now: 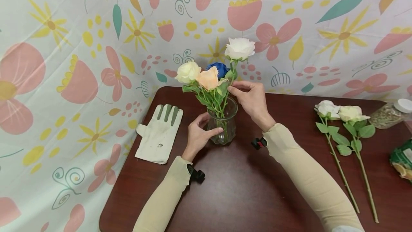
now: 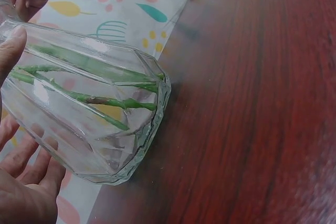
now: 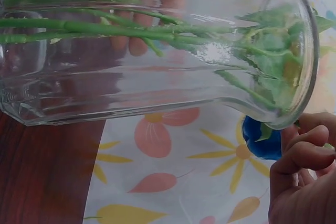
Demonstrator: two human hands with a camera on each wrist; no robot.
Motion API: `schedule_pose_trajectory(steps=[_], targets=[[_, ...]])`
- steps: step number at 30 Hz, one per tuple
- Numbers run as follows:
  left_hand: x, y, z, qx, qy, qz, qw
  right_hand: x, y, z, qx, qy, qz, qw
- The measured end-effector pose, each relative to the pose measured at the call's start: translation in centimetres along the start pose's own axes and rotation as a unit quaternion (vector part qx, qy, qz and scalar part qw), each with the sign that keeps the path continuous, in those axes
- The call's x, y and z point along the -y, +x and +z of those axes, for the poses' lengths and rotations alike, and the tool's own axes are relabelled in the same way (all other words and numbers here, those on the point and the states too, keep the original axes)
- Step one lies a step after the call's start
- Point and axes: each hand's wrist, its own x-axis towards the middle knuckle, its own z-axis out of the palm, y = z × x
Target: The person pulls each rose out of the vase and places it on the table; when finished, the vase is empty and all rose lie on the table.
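A clear glass vase (image 1: 231,126) stands on the table with several green stems inside it. Fingers and thumb of my left hand (image 1: 200,134) are curved around the vase's left side, gripping it. Above the rim my right hand (image 1: 252,99) pinches the stem of a white rose (image 1: 239,48), whose bloom rises highest of the bunch. Leaning left in the vase are a cream rose (image 1: 188,72) and a peach rose (image 1: 208,78), with a blue rose (image 1: 218,69) behind them. In the right wrist view the stems (image 3: 105,27) run through the glass.
A white work glove (image 1: 157,137) lies left of the vase. To the right lie a white rose (image 1: 327,109) and a cream rose (image 1: 352,114), near a white-lidded jar (image 1: 387,115) and a green packet (image 1: 402,158). A flower-patterned cloth (image 1: 128,60) hangs behind the table.
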Motion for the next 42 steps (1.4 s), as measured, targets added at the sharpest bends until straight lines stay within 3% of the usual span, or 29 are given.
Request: schedule_pose_trajectory(steps=[28,42], targets=[[0.0,-0.2,0.0,0.001,-0.004,0.007,1.0,1.9,-0.4,-1.9,-0.044,0.109,-0.06,0.9913],[0.0,-0.2,0.0,-0.001,-0.004,0.008,1.0,3.1,-0.3,-3.3,-0.066,0.194,-0.093,0.9743]])
